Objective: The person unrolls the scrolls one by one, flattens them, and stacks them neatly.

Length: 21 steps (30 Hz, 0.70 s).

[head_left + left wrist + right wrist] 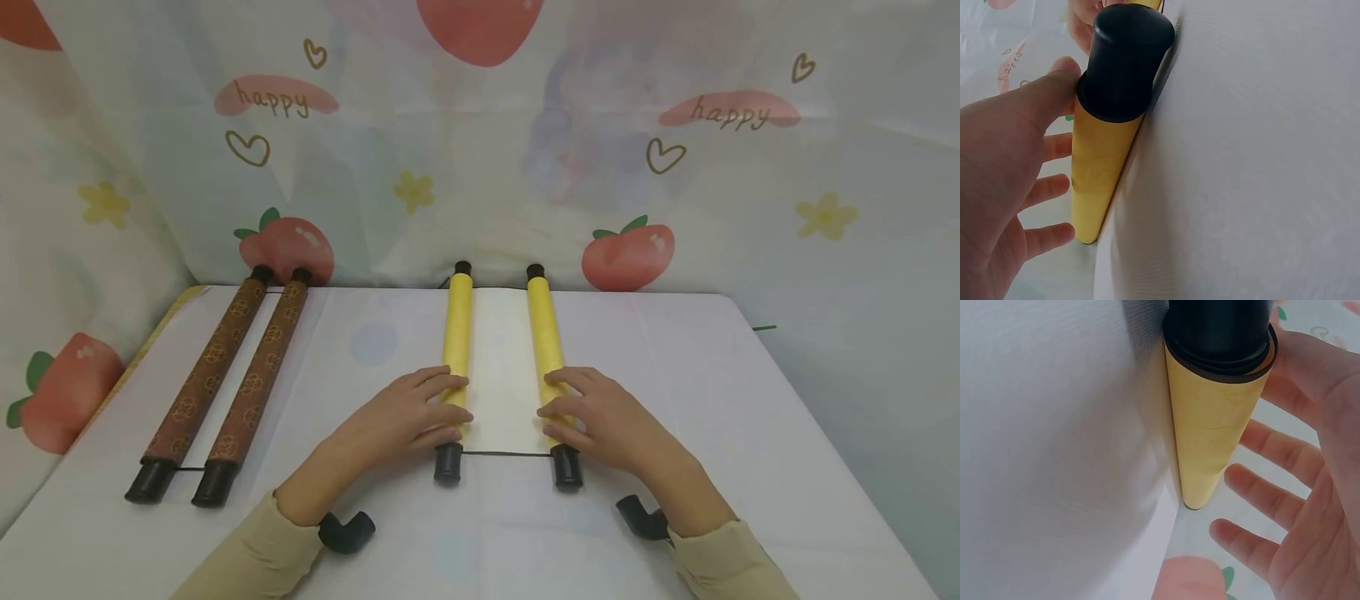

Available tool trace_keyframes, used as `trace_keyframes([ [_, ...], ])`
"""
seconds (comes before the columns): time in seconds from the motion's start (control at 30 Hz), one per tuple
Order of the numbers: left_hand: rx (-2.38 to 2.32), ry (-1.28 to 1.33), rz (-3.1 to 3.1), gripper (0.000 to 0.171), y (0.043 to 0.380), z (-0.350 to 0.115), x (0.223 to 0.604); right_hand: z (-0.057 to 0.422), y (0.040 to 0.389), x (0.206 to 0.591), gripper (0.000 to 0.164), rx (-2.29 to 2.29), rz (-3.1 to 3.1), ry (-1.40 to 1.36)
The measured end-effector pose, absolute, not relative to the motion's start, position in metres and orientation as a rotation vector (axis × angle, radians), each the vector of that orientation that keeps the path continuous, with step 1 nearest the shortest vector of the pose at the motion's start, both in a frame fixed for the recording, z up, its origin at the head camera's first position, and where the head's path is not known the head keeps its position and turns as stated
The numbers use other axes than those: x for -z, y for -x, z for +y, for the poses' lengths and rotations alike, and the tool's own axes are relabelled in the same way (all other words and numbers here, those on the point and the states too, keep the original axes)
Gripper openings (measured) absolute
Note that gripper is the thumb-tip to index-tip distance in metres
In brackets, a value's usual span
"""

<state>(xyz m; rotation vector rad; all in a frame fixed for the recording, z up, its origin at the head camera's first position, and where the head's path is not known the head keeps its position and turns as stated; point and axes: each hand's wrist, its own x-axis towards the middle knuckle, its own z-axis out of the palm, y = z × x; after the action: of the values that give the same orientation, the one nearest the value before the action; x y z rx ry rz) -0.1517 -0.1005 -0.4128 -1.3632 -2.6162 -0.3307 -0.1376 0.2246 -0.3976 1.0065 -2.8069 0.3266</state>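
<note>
A scroll with two yellow rolls lies partly unrolled on the white table, cream paper (504, 375) showing between them. My left hand (405, 417) lies over the near part of the left yellow roll (457, 321), its fingers extended and spread. Over the right yellow roll (545, 325) is my right hand (603, 417), fingers also extended and apart. Each roll ends in a black knob (447, 465) on the near side. In the left wrist view the thumb is beside the black knob (1125, 62). In the right wrist view, the lower fingertips (1225, 531) stand off the yellow roll (1210, 425).
A second scroll with two brown patterned rolls (258, 379) and black ends lies at the table's left. Black curved pieces (348, 533) sit by both wrists. A fruit-printed cloth (480, 167) hangs behind the table (675, 358).
</note>
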Motion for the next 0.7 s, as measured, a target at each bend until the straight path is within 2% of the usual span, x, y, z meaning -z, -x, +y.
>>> trace_keyframes([
  [0.7, 0.360, 1.399, -2.543, 0.022, 0.1552, -0.1040, 0.4163, 0.2270, 0.1393, 0.3935, 0.022, -0.296, -2.862, -0.989],
])
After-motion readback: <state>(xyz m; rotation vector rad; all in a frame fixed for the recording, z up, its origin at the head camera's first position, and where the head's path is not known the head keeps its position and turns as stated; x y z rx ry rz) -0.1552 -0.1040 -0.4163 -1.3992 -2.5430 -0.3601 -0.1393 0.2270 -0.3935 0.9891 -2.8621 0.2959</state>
